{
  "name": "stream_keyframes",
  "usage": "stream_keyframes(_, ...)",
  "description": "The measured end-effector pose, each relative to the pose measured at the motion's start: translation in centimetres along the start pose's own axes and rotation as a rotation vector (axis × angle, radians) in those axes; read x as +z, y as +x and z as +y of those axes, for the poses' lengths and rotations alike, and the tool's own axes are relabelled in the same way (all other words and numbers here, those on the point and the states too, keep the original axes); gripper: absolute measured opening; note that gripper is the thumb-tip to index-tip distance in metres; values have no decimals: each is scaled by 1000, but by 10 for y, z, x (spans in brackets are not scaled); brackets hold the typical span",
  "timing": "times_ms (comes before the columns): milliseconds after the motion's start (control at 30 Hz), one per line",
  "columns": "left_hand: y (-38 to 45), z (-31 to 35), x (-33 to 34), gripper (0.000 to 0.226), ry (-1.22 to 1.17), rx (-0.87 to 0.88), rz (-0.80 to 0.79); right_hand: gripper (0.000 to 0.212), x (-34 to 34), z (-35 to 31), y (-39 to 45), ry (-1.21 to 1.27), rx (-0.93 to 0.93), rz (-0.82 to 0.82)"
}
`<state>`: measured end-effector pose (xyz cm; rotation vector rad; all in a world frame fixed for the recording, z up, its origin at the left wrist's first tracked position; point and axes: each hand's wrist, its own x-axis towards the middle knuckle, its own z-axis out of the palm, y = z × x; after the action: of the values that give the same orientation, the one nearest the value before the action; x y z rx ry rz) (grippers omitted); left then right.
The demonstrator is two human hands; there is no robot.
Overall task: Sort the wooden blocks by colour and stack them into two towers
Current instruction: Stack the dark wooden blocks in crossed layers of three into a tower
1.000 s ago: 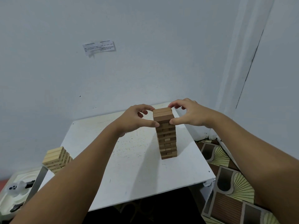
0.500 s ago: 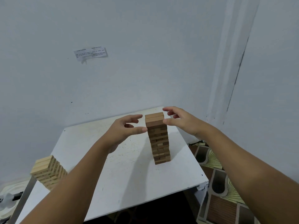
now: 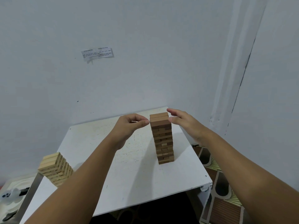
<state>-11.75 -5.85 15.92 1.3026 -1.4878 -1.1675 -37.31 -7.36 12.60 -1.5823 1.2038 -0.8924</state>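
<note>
1. We could not read the print on the paper slip [image 3: 96, 54] in the upper left of the frame; it was too small.
2. Our left forearm [image 3: 77, 180] hid the lower right part of the light block tower [image 3: 54, 168] at lower left.
3. The frame's left edge cut off the white tray [image 3: 11, 191], and its contents were blurred.
4. The patterned floor [image 3: 224, 206] ran off the lower right.

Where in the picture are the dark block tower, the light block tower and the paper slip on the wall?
dark block tower [image 3: 162, 139]: head view, middle of its front face.
light block tower [image 3: 55, 169]: head view, middle of its side.
paper slip [image 3: 97, 53]: head view, its centre.
</note>
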Motion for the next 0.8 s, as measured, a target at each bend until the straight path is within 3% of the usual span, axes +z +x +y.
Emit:
stream_keyframes(133,6,-1,-2,26,-37,-25,-16,79,-9,2,4,-39,23,-81)
stream_keyframes(800,15,0,2,27,-78,-113,-48,81,-15,-6,8,-79,-4,-126)
